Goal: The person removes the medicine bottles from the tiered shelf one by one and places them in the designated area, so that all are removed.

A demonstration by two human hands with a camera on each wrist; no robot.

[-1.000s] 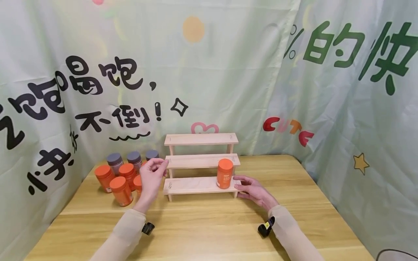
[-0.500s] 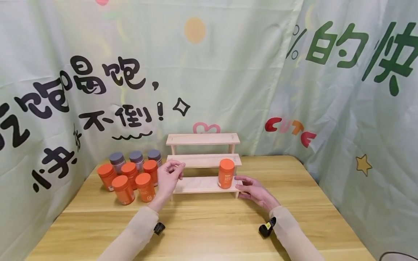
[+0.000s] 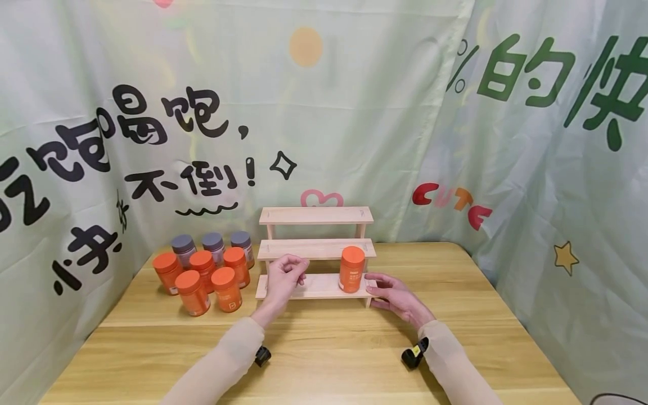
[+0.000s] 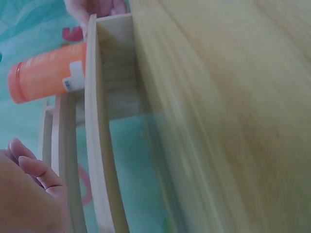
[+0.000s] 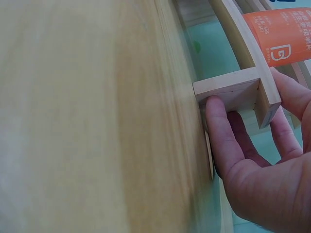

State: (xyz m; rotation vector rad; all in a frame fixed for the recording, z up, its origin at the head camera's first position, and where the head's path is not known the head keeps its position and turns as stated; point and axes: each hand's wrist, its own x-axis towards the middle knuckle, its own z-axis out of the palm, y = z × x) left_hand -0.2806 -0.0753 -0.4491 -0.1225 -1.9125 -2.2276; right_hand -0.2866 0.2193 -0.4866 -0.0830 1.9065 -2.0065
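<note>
A pale wooden three-tier display rack [image 3: 311, 248] stands on the table. One orange bottle [image 3: 351, 271] with an orange cap sits upright near the right end of its lowest tier. My right hand [image 3: 397, 297] grips that tier's right end; in the right wrist view, the thumb lies over the board [image 5: 268, 97] and the fingers reach beneath it, one against the leg. My left hand [image 3: 283, 280] hovers in front of the lowest tier, left of the bottle, fingers loosely bent around nothing. The left wrist view shows the bottle [image 4: 46, 73] apart from the left fingers [image 4: 41, 172].
Several more orange bottles [image 3: 226, 289] stand grouped on the table [image 3: 324, 360] left of the rack. Behind them are three bottles with purple caps [image 3: 213, 242]. A printed pale-green curtain [image 3: 354, 140] encloses the back and sides.
My left hand has moved right, from beside the bottle group to in front of the lowest tier. The right hand stays at the rack's end. The view has shifted slightly.
</note>
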